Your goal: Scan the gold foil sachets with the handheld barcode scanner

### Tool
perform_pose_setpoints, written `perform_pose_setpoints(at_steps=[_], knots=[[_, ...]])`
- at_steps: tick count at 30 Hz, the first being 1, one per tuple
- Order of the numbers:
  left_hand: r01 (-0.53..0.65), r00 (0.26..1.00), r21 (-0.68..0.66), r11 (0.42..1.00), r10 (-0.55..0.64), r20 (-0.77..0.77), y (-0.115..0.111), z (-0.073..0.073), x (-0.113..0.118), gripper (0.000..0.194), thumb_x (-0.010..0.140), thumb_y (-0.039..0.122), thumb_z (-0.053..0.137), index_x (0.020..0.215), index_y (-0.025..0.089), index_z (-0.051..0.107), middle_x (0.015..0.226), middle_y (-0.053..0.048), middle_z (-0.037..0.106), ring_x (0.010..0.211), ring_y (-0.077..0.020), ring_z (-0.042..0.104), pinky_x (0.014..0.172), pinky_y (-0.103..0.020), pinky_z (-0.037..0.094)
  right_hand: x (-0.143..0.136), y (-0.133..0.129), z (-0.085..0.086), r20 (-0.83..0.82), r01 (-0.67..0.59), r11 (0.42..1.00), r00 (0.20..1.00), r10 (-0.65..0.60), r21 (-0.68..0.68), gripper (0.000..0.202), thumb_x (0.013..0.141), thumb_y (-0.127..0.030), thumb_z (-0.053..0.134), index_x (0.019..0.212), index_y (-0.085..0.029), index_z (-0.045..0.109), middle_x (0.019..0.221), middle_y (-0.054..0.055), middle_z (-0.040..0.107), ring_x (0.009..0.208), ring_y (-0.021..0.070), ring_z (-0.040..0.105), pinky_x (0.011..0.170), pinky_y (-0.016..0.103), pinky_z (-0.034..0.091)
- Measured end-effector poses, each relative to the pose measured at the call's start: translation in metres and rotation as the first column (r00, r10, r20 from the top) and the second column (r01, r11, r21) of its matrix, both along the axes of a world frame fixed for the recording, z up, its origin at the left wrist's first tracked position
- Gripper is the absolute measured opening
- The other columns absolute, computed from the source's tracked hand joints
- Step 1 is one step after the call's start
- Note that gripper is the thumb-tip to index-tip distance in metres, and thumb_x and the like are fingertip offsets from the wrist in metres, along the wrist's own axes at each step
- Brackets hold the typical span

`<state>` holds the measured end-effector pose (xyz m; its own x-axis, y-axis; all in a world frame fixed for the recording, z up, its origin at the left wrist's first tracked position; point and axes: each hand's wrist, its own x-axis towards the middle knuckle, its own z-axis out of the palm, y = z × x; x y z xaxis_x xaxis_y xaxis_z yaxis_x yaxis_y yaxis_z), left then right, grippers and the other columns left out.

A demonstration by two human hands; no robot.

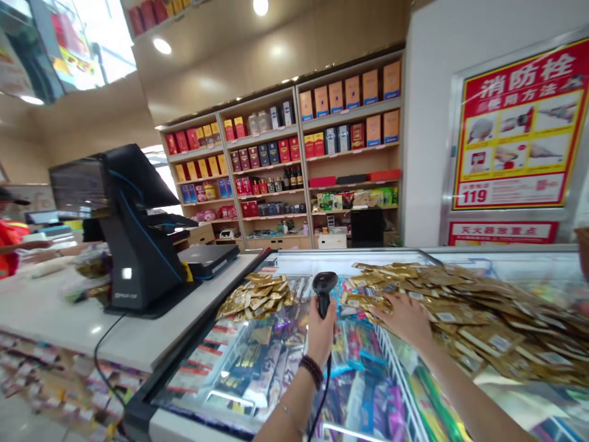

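Observation:
My left hand (321, 328) is wrapped round the handle of a black barcode scanner (324, 282), held upright above the glass top of a freezer. To the right, my right hand (405, 316) rests on gold foil packets, its fingers at the left end of a large pile (488, 313). Whether the fingers grip a packet is hard to make out. A smaller pile of gold packets (260, 294) lies on the glass left of the scanner. Beneath the glass are colourful wrapped goods (276, 368).
At the left, a counter (50, 313) bears a black checkout terminal (142, 245) and a flat black device (208, 259). A person in orange (11, 248) is at the far left edge. Shelves of boxes line the back wall, beside a red fire-hydrant poster (519, 129).

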<state>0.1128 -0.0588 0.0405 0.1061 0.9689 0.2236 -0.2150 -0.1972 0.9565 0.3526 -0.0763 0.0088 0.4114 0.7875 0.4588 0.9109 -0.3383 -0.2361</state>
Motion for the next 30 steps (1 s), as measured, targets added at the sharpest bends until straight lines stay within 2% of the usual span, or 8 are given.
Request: perform_pose_setpoints(at_steps=[3, 5, 8, 11, 14, 17, 23, 30], knots=[[0.059, 0.998, -0.025, 0.998, -0.060, -0.013, -0.005, -0.008, 0.021, 0.067, 0.072, 0.082, 0.077, 0.094, 0.024, 0.051, 0.055, 0.012, 0.044, 0.039, -0.0066, 0.041, 0.042, -0.021, 0.037, -0.002, 0.000, 0.002, -0.030, 0.000, 1.000, 1.000, 0.001, 0.003, 0.051, 0.088, -0.062, 0.071, 0.124, -0.027, 0.079, 0.132, 0.016, 0.075, 0.120, 0.0417, 0.067, 0.102, 0.057, 0.048], [0.119, 0.993, -0.059, 0.991, -0.120, -0.013, -0.009, -0.014, 0.028, 0.069, 0.071, 0.083, 0.077, 0.094, 0.024, 0.050, 0.055, 0.013, 0.044, 0.039, -0.0067, 0.041, 0.043, -0.021, 0.038, -0.001, 0.000, 0.002, -0.129, -0.004, 1.000, 0.992, 0.008, 0.031, 0.041, 0.084, -0.056, 0.076, 0.114, -0.029, 0.081, 0.131, 0.013, 0.076, 0.121, 0.0415, 0.066, 0.104, 0.059, 0.047], [0.190, 0.982, -0.097, 0.977, -0.190, 0.003, -0.012, -0.020, 0.029, 0.071, 0.069, 0.084, 0.078, 0.096, 0.024, 0.050, 0.056, 0.012, 0.047, 0.039, -0.0063, 0.042, 0.042, -0.021, 0.038, 0.004, 0.002, -0.001, -0.366, -0.029, 0.975, 0.924, 0.110, 0.220, 0.022, 0.071, -0.047, 0.083, 0.084, -0.029, 0.080, 0.128, 0.009, 0.078, 0.125, 0.0433, 0.063, 0.109, 0.064, 0.040], [0.185, 0.983, -0.123, 0.975, -0.184, 0.016, -0.012, -0.021, 0.025, 0.072, 0.068, 0.084, 0.078, 0.096, 0.024, 0.050, 0.057, 0.013, 0.047, 0.038, -0.0057, 0.040, 0.041, -0.021, 0.036, 0.008, 0.005, -0.004, -0.511, -0.039, 0.916, 0.820, 0.257, 0.398, 0.024, 0.069, -0.050, 0.078, 0.066, -0.028, 0.069, 0.116, 0.009, 0.082, 0.118, 0.0398, 0.068, 0.109, 0.060, 0.044], [0.197, 0.980, -0.138, 0.971, -0.196, 0.021, -0.013, -0.019, 0.021, 0.071, 0.068, 0.084, 0.079, 0.095, 0.025, 0.049, 0.055, 0.014, 0.045, 0.038, -0.0060, 0.041, 0.041, -0.021, 0.036, 0.014, 0.006, -0.007, -0.590, -0.006, 0.887, 0.744, 0.313, 0.462, 0.032, 0.075, -0.059, 0.067, 0.071, -0.029, 0.060, 0.084, 0.007, 0.081, 0.088, 0.0323, 0.076, 0.090, 0.050, 0.056], [0.232, 0.973, -0.131, 0.964, -0.232, 0.009, -0.018, -0.015, 0.020, 0.069, 0.069, 0.082, 0.079, 0.094, 0.025, 0.048, 0.056, 0.013, 0.047, 0.039, -0.0061, 0.042, 0.043, -0.021, 0.040, 0.020, 0.005, -0.009, -0.673, 0.070, 0.858, 0.654, 0.346, 0.509, 0.035, 0.074, -0.062, 0.068, 0.078, -0.030, 0.054, 0.063, 0.002, 0.073, 0.067, 0.0303, 0.074, 0.072, 0.046, 0.060], [0.313, 0.949, -0.124, 0.942, -0.316, -0.001, -0.033, -0.010, 0.020, 0.068, 0.069, 0.080, 0.081, 0.094, 0.025, 0.049, 0.057, 0.013, 0.048, 0.039, -0.0053, 0.042, 0.043, -0.020, 0.040, 0.021, 0.000, -0.008, -0.761, 0.171, 0.797, 0.463, 0.454, 0.579, 0.039, 0.076, -0.061, 0.074, 0.083, -0.033, 0.048, 0.065, 0.000, 0.075, 0.069, 0.0308, 0.080, 0.065, 0.046, 0.065], [0.357, 0.933, -0.121, 0.926, -0.360, -0.004, -0.035, -0.010, 0.021, 0.066, 0.072, 0.078, 0.080, 0.097, 0.024, 0.050, 0.058, 0.013, 0.047, 0.039, -0.0052, 0.042, 0.042, -0.020, 0.039, 0.019, -0.001, -0.007, -0.777, 0.225, 0.759, 0.356, 0.519, 0.611, 0.044, 0.073, -0.059, 0.081, 0.085, -0.033, 0.048, 0.067, -0.001, 0.075, 0.068, 0.0298, 0.080, 0.075, 0.051, 0.069]])
